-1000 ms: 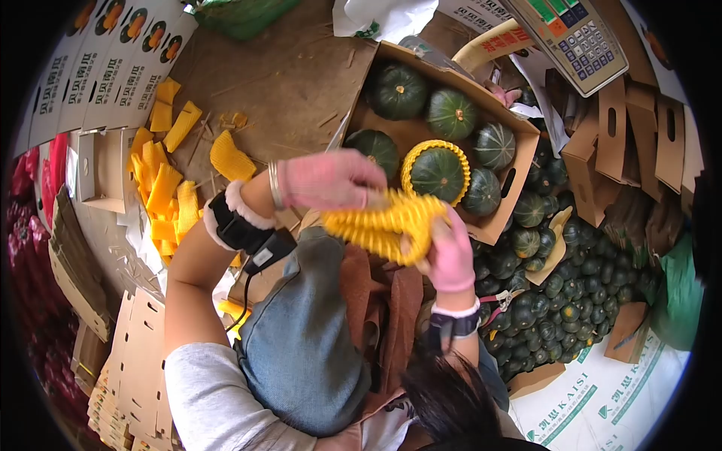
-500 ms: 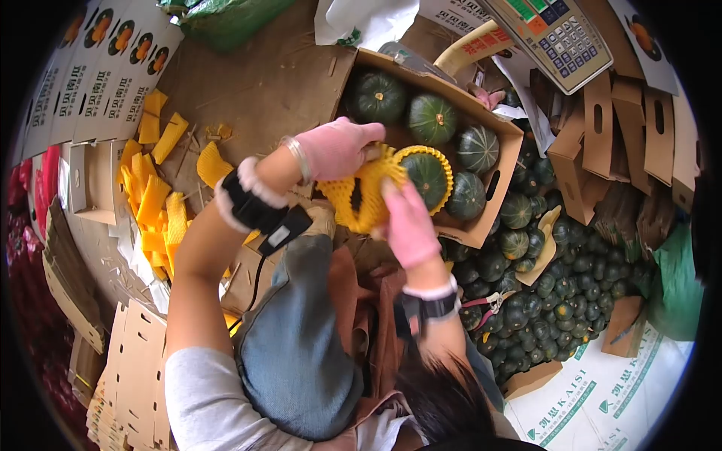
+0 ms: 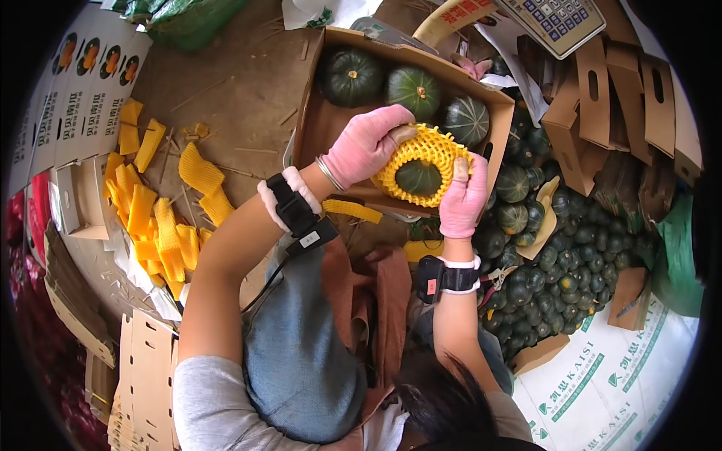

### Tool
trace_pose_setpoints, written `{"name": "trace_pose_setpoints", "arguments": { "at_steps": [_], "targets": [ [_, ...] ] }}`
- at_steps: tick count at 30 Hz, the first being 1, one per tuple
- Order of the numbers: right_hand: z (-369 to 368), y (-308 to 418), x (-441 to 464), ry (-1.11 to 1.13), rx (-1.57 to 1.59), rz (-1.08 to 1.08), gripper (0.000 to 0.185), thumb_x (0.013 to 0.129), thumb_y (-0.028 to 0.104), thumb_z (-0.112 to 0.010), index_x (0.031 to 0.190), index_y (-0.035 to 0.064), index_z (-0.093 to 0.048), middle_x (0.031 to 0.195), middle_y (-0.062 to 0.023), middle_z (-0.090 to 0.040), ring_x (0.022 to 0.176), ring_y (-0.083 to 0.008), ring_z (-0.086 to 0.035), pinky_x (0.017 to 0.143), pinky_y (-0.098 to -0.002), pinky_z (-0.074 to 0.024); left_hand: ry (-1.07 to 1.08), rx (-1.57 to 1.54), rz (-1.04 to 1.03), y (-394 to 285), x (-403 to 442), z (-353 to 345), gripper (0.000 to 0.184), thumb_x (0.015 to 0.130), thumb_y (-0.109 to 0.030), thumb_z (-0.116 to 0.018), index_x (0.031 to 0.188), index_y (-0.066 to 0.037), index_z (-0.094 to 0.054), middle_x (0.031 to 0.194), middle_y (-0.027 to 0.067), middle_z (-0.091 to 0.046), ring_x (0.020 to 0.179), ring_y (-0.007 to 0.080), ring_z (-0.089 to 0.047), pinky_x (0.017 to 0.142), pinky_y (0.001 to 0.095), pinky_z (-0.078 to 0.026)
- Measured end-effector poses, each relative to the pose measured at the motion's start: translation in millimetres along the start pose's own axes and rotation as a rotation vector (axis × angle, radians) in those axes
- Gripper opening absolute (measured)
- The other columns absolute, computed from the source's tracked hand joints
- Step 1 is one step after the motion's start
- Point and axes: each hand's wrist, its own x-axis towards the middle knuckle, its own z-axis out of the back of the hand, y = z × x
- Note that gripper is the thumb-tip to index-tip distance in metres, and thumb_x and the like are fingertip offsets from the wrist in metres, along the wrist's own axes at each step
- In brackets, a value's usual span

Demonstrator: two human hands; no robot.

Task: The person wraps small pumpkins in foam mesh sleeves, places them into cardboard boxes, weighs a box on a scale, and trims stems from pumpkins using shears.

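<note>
A yellow foam net sleeve [image 3: 385, 178] is stretched into a ring around a dark green pumpkin [image 3: 419, 179] at the near side of an open cardboard box [image 3: 316, 124]. My left hand [image 3: 370, 144], in a pink glove, closes its fingers on the sleeve's upper left edge. My right hand [image 3: 463, 197], also in a pink glove, grips the sleeve's right edge with thumb and fingers. Only the pumpkin's top shows through the opening. Farther back in the box are a dark pumpkin [image 3: 351, 77], a striped one [image 3: 414, 91] and a paler one [image 3: 466, 120].
Yellow foam sleeves [image 3: 169, 240] lie heaped on the left. Many small pumpkins [image 3: 556, 278] are piled at right, with pruning shears [image 3: 496, 278] beside them. A scale [image 3: 553, 22] stands at upper right near folded cartons [image 3: 594, 98]. Printed cartons [image 3: 83, 105] stand at upper left.
The loosely bunched sleeve is now spread around the pumpkin. My left hand has moved right, and my right hand has moved right and up to the sleeve's right edge. The camera view has shifted.
</note>
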Motion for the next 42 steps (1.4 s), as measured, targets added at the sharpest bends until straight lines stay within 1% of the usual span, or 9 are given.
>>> {"name": "trace_pose_setpoints", "arguments": {
  "at_steps": [7, 9, 14, 19, 22, 28, 31, 35, 42],
  "targets": [
    [-2, -24, 16, -0.041, 0.4, -0.446, 0.014, 0.093, 0.015, -0.058, 0.086, 0.0035, -0.059, 0.076, 0.0035, -0.055, 0.072, -0.0053, -0.047, 0.066, -0.0216, -0.0407, -0.086, -0.039, 0.203, 7, -1, -9, 0.013, 0.093, -0.012, -0.059, 0.097, 0.0, -0.058, 0.079, 0.0038, -0.058, 0.073, 0.0101, -0.052, 0.067, 0.025, -0.046],
    [-8, -22, 19, 0.0, 0.617, -0.645, 0.015, 0.093, 0.017, -0.059, 0.085, 0.0041, -0.06, 0.077, 0.0056, -0.054, 0.072, -0.0037, -0.044, 0.065, -0.02, -0.0384, -0.065, -0.492, 0.482, 17, 4, -10, 0.015, 0.095, -0.016, -0.059, 0.096, -0.001, -0.06, 0.083, -0.0042, -0.058, 0.075, 0.0039, -0.051, 0.068, 0.0203, -0.046],
    [-8, -42, 12, -0.039, 0.196, -0.304, 0.026, 0.094, 0.025, -0.058, 0.101, 0.0, -0.058, 0.093, -0.0065, -0.058, 0.082, -0.0155, -0.054, 0.077, -0.0291, -0.0448, -0.06, -0.746, 0.669, 34, 6, -9, 0.015, 0.094, -0.016, -0.06, 0.096, -0.002, -0.061, 0.084, -0.0018, -0.062, 0.075, 0.0056, -0.054, 0.068, 0.0205, -0.047],
    [-4, 18, -21, -0.041, -0.355, 0.191, 0.055, 0.081, 0.038, -0.071, 0.123, 0.0078, -0.053, 0.116, -0.0156, -0.046, 0.096, -0.0317, -0.056, 0.086, -0.0395, -0.0478, -0.296, 0.031, 0.226, -6, 0, -4, 0.022, 0.091, -0.017, -0.063, 0.109, -0.004, -0.057, 0.092, 0.0087, -0.062, 0.079, 0.0133, -0.057, 0.072, 0.0283, -0.049],
    [-9, 21, -23, -0.058, -0.422, 0.111, 0.053, 0.082, 0.043, -0.069, 0.123, 0.0131, -0.055, 0.11, -0.0145, -0.049, 0.094, -0.0316, -0.058, 0.078, -0.0398, -0.0513, -0.04, 0.383, -0.079, -37, -10, 12, 0.037, 0.081, -0.023, -0.072, 0.113, -0.009, -0.06, 0.109, 0.0154, -0.053, 0.091, 0.0331, -0.06, 0.075, 0.0356, -0.052],
    [-7, 28, -21, 0.031, -0.446, 0.036, 0.055, 0.084, 0.046, -0.064, 0.129, 0.0151, -0.054, 0.096, -0.0155, -0.055, 0.087, -0.0332, -0.06, 0.072, -0.0392, -0.0528, 0.095, 0.088, 0.088, -7, -16, 10, 0.028, 0.088, 0.0, -0.059, 0.115, -0.001, -0.06, 0.103, 0.0162, -0.057, 0.089, 0.0309, -0.06, 0.079, 0.031, -0.049],
    [-5, 24, -22, 0.035, -0.414, 0.035, 0.055, 0.086, 0.04, -0.064, 0.13, 0.0099, -0.051, 0.101, -0.0179, -0.056, 0.09, -0.0306, -0.061, 0.079, -0.0368, -0.052, 0.183, -0.055, 0.031, -7, -15, 15, 0.047, 0.083, -0.011, -0.068, 0.126, -0.002, -0.052, 0.107, 0.0167, -0.057, 0.096, 0.0324, -0.059, 0.085, 0.0345, -0.048],
    [-11, 39, -43, 0.162, 0.267, -0.331, 0.055, 0.096, 0.021, -0.052, 0.143, 0.0074, -0.027, 0.114, -0.0142, -0.057, 0.094, -0.0195, -0.062, 0.083, -0.0321, -0.0529, 0.513, 0.49, -0.042, -62, -10, 62, 0.101, 0.058, -0.034, -0.084, 0.142, -0.015, -0.032, 0.112, 0.0178, -0.056, 0.109, 0.0361, -0.051, 0.092, 0.0468, -0.041],
    [-47, 62, -25, 0.366, 1.077, -1.15, 0.046, 0.092, 0.017, -0.054, 0.133, 0.0089, -0.035, 0.116, -0.0156, -0.053, 0.097, -0.0293, -0.061, 0.081, -0.0468, -0.0547, 0.827, 1.087, 0.188, -88, 13, 105, 0.108, 0.044, -0.03, -0.088, 0.139, -0.022, -0.037, 0.108, 0.0112, -0.058, 0.109, 0.0324, -0.051, 0.101, 0.0504, -0.031]
  ]
}}
